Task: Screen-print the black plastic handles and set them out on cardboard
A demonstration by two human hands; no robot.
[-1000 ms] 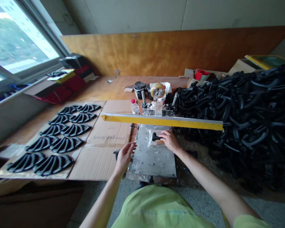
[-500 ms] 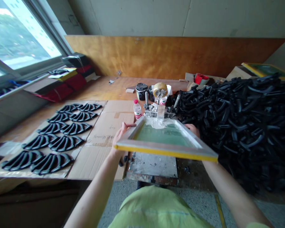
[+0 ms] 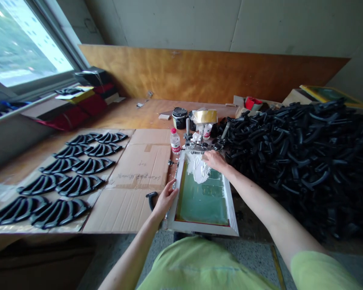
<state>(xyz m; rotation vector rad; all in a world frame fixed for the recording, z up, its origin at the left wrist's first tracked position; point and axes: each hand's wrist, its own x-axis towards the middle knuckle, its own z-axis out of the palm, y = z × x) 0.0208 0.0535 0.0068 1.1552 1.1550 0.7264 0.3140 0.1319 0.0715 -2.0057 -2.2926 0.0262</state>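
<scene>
A screen printing frame [image 3: 233, 217] with green mesh lies flat in front of me, its pale rim around the mesh. White ink [image 3: 199, 171] is smeared thickly over the mesh's far end. My right hand [image 3: 215, 160] is at that far end beside the ink, fingers closed; what they grip is hidden. At the frame's left edge my left hand [image 3: 167, 197] has its fingers loosely stretched, with nothing visible in them. A curved black plastic part [image 3: 151, 199] lies on the cardboard just left of that hand. Behind the frame stands a metal clamp [image 3: 196, 150].
Black fan-shaped groups of parts [image 3: 78, 181] sit in two columns on cardboard [image 3: 124, 209] to the left. A large pile of black parts [image 3: 296, 161] fills the right. A red-capped bottle [image 3: 175, 143], ink tub [image 3: 179, 119] and tape roll [image 3: 205, 116] stand behind.
The raised frame has been lowered flat over the metal plate, and both hands have let go of its sides. My right hand has moved to its far end; the upright pale strip there no longer shows.
</scene>
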